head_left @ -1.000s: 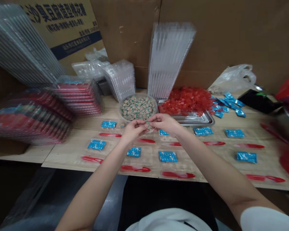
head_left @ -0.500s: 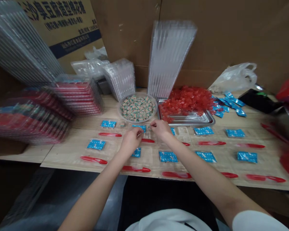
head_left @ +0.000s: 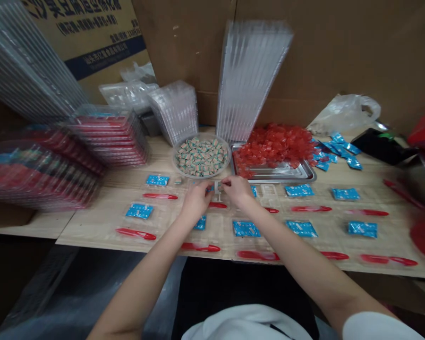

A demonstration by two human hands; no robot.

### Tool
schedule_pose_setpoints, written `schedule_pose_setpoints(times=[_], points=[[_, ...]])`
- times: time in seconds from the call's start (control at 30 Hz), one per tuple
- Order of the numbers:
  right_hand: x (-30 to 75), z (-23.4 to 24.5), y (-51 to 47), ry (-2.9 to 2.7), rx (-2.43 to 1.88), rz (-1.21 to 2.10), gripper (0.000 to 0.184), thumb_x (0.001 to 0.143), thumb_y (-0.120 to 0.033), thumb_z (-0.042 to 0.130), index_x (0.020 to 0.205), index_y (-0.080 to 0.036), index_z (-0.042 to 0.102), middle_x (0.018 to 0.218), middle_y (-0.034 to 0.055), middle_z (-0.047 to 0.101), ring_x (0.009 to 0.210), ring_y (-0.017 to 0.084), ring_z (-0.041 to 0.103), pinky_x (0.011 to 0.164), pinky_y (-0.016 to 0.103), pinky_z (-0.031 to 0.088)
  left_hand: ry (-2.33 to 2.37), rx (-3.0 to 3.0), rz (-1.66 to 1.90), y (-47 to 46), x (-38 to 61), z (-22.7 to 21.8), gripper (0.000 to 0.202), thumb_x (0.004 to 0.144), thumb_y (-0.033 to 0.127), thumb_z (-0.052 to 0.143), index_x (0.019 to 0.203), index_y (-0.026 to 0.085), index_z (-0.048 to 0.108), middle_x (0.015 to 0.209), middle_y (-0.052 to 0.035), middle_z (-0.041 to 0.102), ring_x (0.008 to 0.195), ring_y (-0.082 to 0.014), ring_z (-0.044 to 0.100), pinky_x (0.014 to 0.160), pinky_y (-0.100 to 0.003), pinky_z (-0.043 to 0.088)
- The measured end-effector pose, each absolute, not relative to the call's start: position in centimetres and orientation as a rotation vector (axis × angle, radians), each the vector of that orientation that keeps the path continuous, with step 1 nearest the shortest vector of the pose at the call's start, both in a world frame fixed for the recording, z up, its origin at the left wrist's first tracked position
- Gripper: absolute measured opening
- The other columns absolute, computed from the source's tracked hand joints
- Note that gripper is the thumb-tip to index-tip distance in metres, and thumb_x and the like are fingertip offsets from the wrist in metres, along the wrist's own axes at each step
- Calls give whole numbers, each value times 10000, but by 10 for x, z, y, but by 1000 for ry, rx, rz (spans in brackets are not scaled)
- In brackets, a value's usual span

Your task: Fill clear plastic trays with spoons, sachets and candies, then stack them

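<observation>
Left hand [head_left: 197,200] and right hand [head_left: 238,191] pinching small clear plastic piece [head_left: 216,187] above wooden surface [head_left: 92,226], just below bowl of wrapped sweets [head_left: 201,157].

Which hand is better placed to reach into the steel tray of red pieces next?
Likely the right hand: it sits just below the steel tray, while the left hand is farther off, below the bowl of wrapped pieces. Both hands hold a small clear piece between them.

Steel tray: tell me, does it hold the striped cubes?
No, the steel tray holds red pieces; the striped cubes sit in the clear bowl.
</observation>
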State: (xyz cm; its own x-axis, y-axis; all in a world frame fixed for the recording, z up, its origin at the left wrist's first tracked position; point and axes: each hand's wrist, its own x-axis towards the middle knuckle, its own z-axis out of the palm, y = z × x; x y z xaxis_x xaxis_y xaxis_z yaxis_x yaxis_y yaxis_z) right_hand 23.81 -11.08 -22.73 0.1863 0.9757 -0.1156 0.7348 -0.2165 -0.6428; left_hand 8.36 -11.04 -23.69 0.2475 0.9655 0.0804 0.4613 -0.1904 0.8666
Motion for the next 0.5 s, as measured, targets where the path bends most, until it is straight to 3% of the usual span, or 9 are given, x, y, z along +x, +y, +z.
schedule_pose_setpoints(times=[0.17,0.27,0.37,0.5], points=[[234,-226,-108,-1577,-2003,699,165,711,-87,607,826,-184,673,847,57,710,840,193,654,776,295,470,1311,1756,834,-108,82,-239,237,661,103,642,866,206,702,782,-45,675,846,-229,607,874,-374,426],[236,-227,-110,-1548,-1918,731,174,734,-99,589,885,-166,642,827,38,698,788,151,655,734,256,483,1271,1716,854,-106,83,-238,242,693,155,644,930,183,683,873,-57,689,839,-207,618,849,-361,453],[239,-227,-117,-1503,-1698,774,253,754,-128,584,1004,-167,583,850,16,676,782,111,642,724,223,492,1174,1646,883,-104,87,-238,299,727,218,637,1018,147,636,986,-85,690,825,-179,644,783,-318,496],[242,-227,-129,-1448,-1340,806,249,747,-127,582,992,-171,572,837,11,640,766,115,617,711,244,501,1091,1608,914,-103,93,-241,270,737,218,620,982,106,599,901,-89,702,803,-164,660,737,-291,519]])
